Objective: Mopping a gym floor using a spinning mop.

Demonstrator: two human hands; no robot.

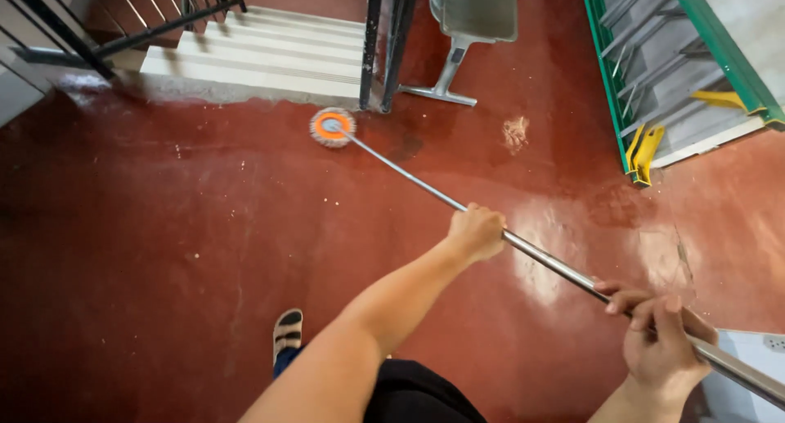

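Observation:
My left hand (475, 231) grips the middle of a long shiny metal mop handle (409, 174). My right hand (659, 335) wraps around the same handle nearer its top end, at the lower right. The handle runs diagonally up and left to a round mop head (331, 128) with an orange disc and pale fringe. The mop head rests on the wet red floor (163, 243), just in front of the pale steps.
Pale steps (262, 59) with black railings (384, 38) rise at the top. A grey seat on a metal leg (458, 55) stands at top centre. Green-framed stairs (654, 79) with yellow brackets lie at the right. My sandalled foot (286, 333) shows below.

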